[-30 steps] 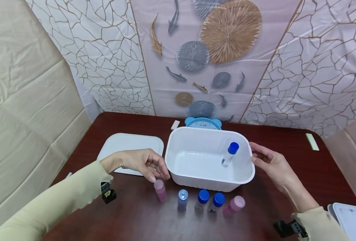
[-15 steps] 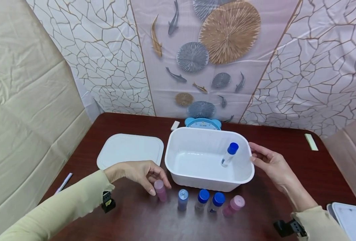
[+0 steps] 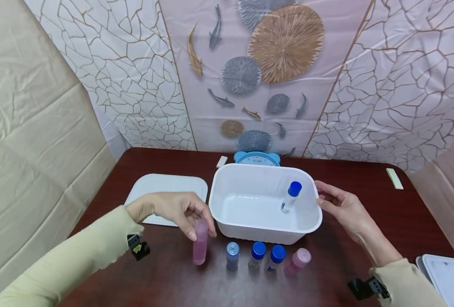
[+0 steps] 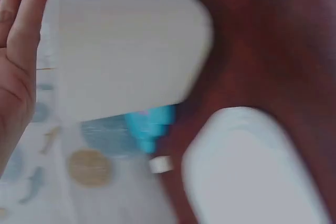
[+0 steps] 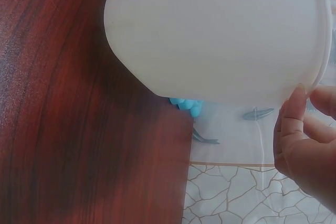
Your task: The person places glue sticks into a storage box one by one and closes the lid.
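One pink bottle hangs lifted a little above the dark table at lower centre of the head view, pinched at its cap end by the curled fingertips of the left hand. It looks like a small, slim plastic cylinder, translucent pink and apparently filled with pink liquid, so it is probably light and stiff, though smooth enough to slip; a pinch round the cap or the upper body seems the surest hold, keeping it upright. To its right, four more small bottles stand in a row: a pale blue one, two with blue caps, and a second pink bottle leaning. Just behind them sits the white tub, with one blue-capped bottle propped inside against its right wall. The right hand rests at the tub's right rim, its fingers loosely spread and gripping nothing. A white lid lies to the tub's left.
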`<state>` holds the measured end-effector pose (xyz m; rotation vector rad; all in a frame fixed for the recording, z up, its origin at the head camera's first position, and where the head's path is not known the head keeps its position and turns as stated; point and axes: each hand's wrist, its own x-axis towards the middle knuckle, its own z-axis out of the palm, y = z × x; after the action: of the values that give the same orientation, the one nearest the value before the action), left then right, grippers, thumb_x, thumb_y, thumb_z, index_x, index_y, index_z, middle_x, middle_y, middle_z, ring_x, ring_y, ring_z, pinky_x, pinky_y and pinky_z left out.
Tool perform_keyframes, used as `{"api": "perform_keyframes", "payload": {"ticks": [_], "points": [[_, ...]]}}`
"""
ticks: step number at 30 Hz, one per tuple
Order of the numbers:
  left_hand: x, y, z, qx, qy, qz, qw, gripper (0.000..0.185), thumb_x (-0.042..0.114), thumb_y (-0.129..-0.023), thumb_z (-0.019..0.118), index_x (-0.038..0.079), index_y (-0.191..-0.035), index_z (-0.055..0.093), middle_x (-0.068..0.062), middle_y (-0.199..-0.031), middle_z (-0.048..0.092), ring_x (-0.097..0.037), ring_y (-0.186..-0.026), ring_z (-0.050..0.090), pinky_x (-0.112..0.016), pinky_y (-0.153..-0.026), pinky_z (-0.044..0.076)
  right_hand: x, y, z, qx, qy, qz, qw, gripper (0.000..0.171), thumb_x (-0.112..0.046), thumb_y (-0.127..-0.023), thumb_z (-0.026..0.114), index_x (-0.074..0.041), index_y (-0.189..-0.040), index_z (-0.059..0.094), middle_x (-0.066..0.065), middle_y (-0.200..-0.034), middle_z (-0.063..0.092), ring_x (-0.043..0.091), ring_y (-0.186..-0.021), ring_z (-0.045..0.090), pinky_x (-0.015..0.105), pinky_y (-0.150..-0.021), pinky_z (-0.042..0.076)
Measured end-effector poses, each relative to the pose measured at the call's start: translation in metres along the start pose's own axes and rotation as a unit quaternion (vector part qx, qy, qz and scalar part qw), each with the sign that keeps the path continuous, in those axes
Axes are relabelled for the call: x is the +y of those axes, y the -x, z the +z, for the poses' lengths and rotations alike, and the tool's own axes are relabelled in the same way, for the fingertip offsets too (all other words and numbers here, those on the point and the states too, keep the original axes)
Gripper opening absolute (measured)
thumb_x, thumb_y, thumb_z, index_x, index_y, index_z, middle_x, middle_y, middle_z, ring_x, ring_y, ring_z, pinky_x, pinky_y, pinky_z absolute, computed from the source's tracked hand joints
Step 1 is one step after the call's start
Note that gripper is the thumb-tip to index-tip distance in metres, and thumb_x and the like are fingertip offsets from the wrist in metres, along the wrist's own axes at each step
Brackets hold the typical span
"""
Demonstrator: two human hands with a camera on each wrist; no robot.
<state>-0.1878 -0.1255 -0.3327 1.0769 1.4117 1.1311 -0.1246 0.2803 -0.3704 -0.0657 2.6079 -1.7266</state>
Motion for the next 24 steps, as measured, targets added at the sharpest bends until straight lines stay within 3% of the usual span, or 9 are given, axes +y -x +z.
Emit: {"api": "perform_keyframes", "payload": {"ticks": [2,5,7,11,17,24], "points": [[0.020,-0.003,-0.007,-0.002,-0.018,0.018,0.9997,0.044,0.010,-0.082,0.073,-0.013,-0.116,0.057,-0.033,-0.114,0.059,-0.015,-0.101,0.063,-0.028,-0.086,0.053,0.000,-0.001,0.000,-0.001,0.002,0.001,1.000,0.054,-0.011,-0.092,0.060,0.006,-0.139,0.039,-0.024,-0.100,0.055,-0.003,-0.088,0.050,0.010,-0.071,0.049],[0.050,-0.011,-0.019,0.017,-0.056,0.042,0.9974,0.047,0.016,-0.082,0.074,-0.012,-0.115,0.057,-0.026,-0.113,0.063,-0.021,-0.103,0.063,-0.032,-0.086,0.053,-0.001,-0.001,-0.001,-0.003,0.005,0.004,1.000,0.054,-0.012,-0.092,0.060,0.005,-0.139,0.039,-0.023,-0.100,0.055,-0.002,-0.089,0.049,0.010,-0.071,0.049],[0.067,-0.020,-0.025,0.040,-0.078,0.052,0.9948,0.049,0.019,-0.081,0.075,-0.011,-0.116,0.057,-0.020,-0.113,0.065,-0.023,-0.105,0.062,-0.032,-0.083,0.053,-0.001,-0.001,-0.001,-0.004,0.007,0.007,1.000,0.054,-0.013,-0.093,0.060,0.005,-0.139,0.039,-0.022,-0.101,0.055,-0.001,-0.088,0.049,0.010,-0.071,0.049],[0.088,-0.046,-0.033,0.093,-0.070,0.056,0.9917,0.045,0.011,-0.083,0.071,-0.010,-0.120,0.054,-0.015,-0.117,0.064,-0.026,-0.111,0.060,-0.037,-0.093,0.050,-0.001,0.000,-0.001,-0.004,0.007,0.012,1.000,0.055,-0.015,-0.093,0.060,0.005,-0.139,0.039,-0.022,-0.101,0.054,0.000,-0.089,0.049,0.011,-0.072,0.049],[0.083,-0.095,-0.034,0.164,-0.044,0.047,0.9843,0.038,-0.004,-0.085,0.064,-0.007,-0.122,0.056,-0.021,-0.119,0.062,-0.022,-0.108,0.061,-0.037,-0.096,0.049,-0.001,0.001,-0.001,-0.006,-0.001,0.012,1.000,0.055,-0.015,-0.093,0.060,0.005,-0.140,0.038,-0.023,-0.101,0.054,-0.001,-0.089,0.049,0.011,-0.072,0.048],[0.055,-0.140,-0.027,0.198,-0.058,-0.020,0.9783,0.038,0.001,-0.084,0.068,0.000,-0.121,0.060,-0.010,-0.119,0.064,-0.010,-0.102,0.061,-0.025,-0.090,0.051,-0.003,0.001,-0.002,-0.005,0.008,0.012,1.000,0.054,-0.013,-0.093,0.060,0.005,-0.139,0.040,-0.015,-0.104,0.056,0.000,-0.089,0.049,0.011,-0.073,0.049]]}}
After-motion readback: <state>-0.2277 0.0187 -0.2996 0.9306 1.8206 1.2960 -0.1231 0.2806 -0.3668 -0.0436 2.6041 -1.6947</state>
